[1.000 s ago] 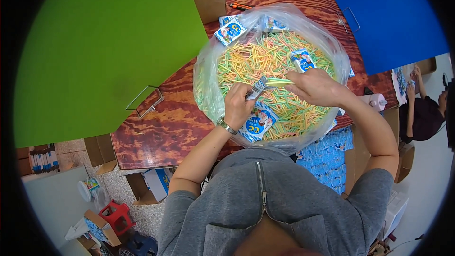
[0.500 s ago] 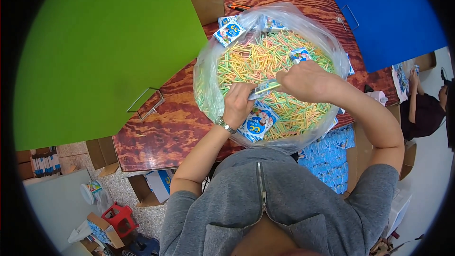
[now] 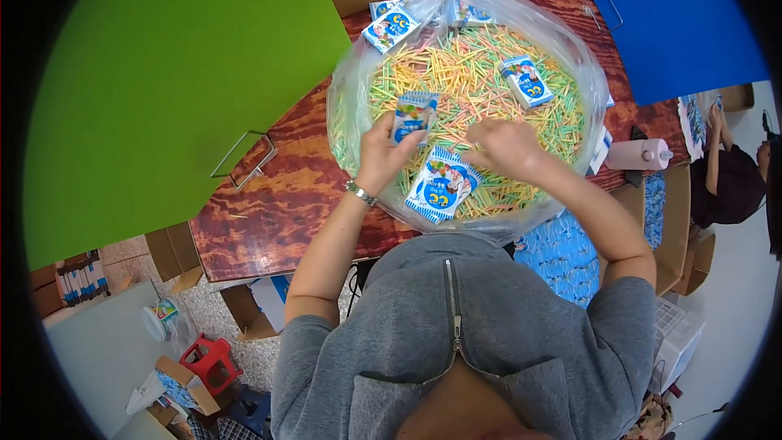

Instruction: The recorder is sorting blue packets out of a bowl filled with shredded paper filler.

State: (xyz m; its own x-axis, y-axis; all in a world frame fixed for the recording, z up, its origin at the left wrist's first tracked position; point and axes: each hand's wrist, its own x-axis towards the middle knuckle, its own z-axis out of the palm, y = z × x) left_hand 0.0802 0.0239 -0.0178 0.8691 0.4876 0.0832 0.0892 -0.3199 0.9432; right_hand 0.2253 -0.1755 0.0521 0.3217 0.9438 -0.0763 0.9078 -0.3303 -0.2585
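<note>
A big clear plastic bag (image 3: 350, 98) lies open on the brown wooden table (image 3: 277, 204), full of thin yellow, green and orange sticks (image 3: 464, 73). My left hand (image 3: 383, 151) holds a small blue-and-white packet (image 3: 412, 114) upright over the sticks. My right hand (image 3: 505, 147) is closed down in the pile of sticks just to the right of it. Two more packets (image 3: 444, 186) lie on the sticks near my wrists, and another packet (image 3: 525, 81) rests further back.
A green panel (image 3: 163, 73) covers the table's left, a blue panel (image 3: 660, 16) the far right. More packets (image 3: 391, 24) sit at the bag's far rim. A pink bottle (image 3: 639, 155) lies at right. Another person (image 3: 729, 171) sits far right. Boxes stand on the floor.
My left hand has lifted the packet upright. My right hand has dropped from the packet's top into the sticks, lower and nearer to me.
</note>
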